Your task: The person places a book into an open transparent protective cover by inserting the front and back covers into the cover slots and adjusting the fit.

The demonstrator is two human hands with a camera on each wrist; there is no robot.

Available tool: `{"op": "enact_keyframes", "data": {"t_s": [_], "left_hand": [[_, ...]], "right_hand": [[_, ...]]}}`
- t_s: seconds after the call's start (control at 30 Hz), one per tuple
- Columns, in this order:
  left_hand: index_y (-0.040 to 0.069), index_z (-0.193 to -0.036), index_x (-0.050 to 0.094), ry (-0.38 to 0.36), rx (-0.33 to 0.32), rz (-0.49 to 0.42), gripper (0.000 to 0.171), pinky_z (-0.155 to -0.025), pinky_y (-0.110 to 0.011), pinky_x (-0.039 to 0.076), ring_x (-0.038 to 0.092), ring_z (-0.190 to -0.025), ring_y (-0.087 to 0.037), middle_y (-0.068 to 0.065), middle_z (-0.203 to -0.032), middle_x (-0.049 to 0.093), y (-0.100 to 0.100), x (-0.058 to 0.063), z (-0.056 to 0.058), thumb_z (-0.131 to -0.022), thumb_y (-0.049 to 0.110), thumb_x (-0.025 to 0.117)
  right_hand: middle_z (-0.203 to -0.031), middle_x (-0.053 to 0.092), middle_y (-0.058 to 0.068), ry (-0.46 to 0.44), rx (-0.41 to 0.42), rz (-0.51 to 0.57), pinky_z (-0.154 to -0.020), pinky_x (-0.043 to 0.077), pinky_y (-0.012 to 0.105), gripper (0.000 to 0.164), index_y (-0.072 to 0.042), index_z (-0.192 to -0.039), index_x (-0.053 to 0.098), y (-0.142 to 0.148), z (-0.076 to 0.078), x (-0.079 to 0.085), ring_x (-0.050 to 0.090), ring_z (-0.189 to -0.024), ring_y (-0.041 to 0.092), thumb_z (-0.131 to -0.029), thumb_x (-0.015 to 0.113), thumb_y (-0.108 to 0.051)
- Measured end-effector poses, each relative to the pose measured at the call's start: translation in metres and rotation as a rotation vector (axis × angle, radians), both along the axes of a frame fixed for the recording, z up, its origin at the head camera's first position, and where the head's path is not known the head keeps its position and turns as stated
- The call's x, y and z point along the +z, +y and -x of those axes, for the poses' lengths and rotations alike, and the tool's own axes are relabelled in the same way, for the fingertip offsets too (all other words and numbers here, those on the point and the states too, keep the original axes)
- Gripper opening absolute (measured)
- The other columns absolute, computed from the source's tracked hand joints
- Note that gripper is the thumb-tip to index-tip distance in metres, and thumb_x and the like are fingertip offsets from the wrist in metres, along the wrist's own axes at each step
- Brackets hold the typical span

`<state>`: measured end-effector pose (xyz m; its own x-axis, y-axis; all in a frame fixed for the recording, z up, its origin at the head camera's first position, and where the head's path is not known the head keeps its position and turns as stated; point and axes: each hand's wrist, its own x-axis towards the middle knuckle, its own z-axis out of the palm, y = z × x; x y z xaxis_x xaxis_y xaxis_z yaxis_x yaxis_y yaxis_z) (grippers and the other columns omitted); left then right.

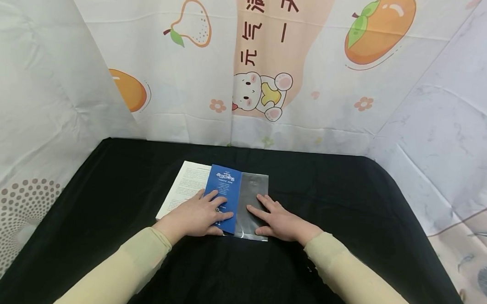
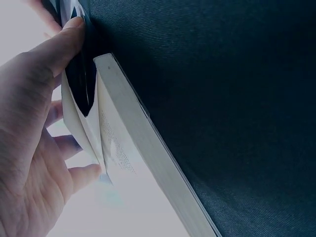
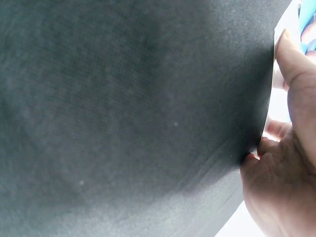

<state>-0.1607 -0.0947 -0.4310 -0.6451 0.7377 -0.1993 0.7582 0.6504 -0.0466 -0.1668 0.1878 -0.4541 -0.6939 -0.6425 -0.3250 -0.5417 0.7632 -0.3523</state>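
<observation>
A book lies open on the black cloth, its white printed page [image 1: 186, 185] to the left and a blue cover flap [image 1: 225, 181] over its right part. From under the flap a clear plastic book cover [image 1: 251, 193] spreads to the right. My left hand [image 1: 196, 216] rests on the blue flap with fingers spread, its thumb near the lower edge. My right hand [image 1: 283, 222] touches the plastic's right side, fingers apart and fairly straight. In the left wrist view, the book's thick page block [image 2: 133, 118] shows beside the hand, with a gap under the raised flap.
A black cloth [image 1: 100, 199] covers the table under the book. Behind it hangs a white curtain [image 1: 181, 75] with fruit and bear prints. More pale cloth [image 1: 448, 112] hangs at the right side.
</observation>
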Motion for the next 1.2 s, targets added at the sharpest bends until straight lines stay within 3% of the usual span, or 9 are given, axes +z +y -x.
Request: {"op": "enact_keyframes", "data": {"t_s": [0.37, 0.67, 1.2], "left_hand": [[0.033, -0.146, 0.041, 0.078, 0.065, -0.019, 0.072, -0.108, -0.062, 0.026, 0.028, -0.134, -0.037, -0.011, -0.150, 0.035, -0.002, -0.012, -0.001, -0.085, 0.069, 0.054], [0.035, -0.145, 0.041, 0.039, 0.115, -0.048, 0.073, -0.112, -0.062, 0.014, 0.007, -0.140, -0.048, -0.012, -0.156, 0.025, -0.001, -0.014, 0.001, -0.084, 0.074, 0.048], [0.035, -0.147, 0.037, 0.024, 0.148, -0.021, 0.072, -0.109, -0.061, 0.025, 0.013, -0.139, -0.050, -0.010, -0.158, 0.022, 0.003, -0.014, -0.001, -0.085, 0.071, 0.051]], "right_hand": [[-0.161, -0.003, 0.010, 0.001, -0.006, -0.002, -0.114, 0.016, 0.056, 0.066, -0.032, -0.153, 0.019, 0.001, 0.001, -0.001, -0.004, -0.144, 0.030, -0.097, 0.050, -0.049], [-0.161, -0.003, 0.011, -0.003, 0.001, 0.006, -0.114, 0.017, 0.057, 0.066, -0.031, -0.154, 0.018, 0.001, 0.001, -0.001, -0.004, -0.144, 0.031, -0.098, 0.050, -0.048], [-0.161, -0.004, 0.009, -0.009, -0.008, -0.002, -0.114, 0.018, 0.056, 0.067, -0.034, -0.153, 0.017, 0.001, 0.002, -0.003, -0.004, -0.144, 0.030, -0.097, 0.049, -0.050]]}}
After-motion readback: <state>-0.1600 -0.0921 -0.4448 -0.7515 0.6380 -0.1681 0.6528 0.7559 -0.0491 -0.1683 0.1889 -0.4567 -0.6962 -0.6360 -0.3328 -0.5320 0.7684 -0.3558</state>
